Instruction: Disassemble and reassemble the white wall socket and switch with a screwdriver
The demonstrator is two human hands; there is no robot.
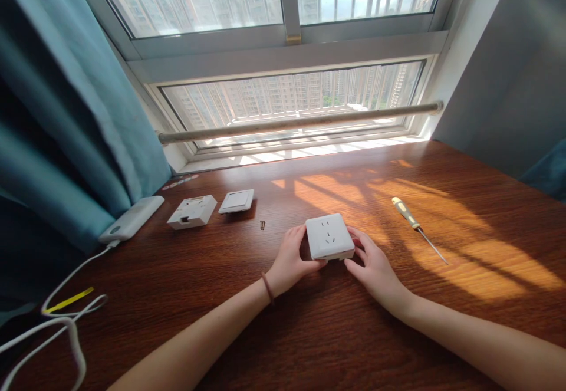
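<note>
Between my two hands is a white wall socket (329,236), its slotted face turned up and a box-like base beneath it. My left hand (294,255) grips its left side, thumb along the near edge. On the opposite side, my right hand (369,264) holds it with fingers curled at the right edge and thumb near the front corner. Some fingertips are hidden behind the socket. Two small dark screws (262,224) lie to the left of my left hand. A screwdriver (405,213) with a yellow and grey handle rests off to the right.
A white mounting box (193,212) and a white switch panel (237,201) sit at the left. Beyond them lies a white power bank (132,220) with a white cable (73,279) and yellow tie (69,300). A blue curtain (84,96) hangs left; a window rail (300,123) crosses behind.
</note>
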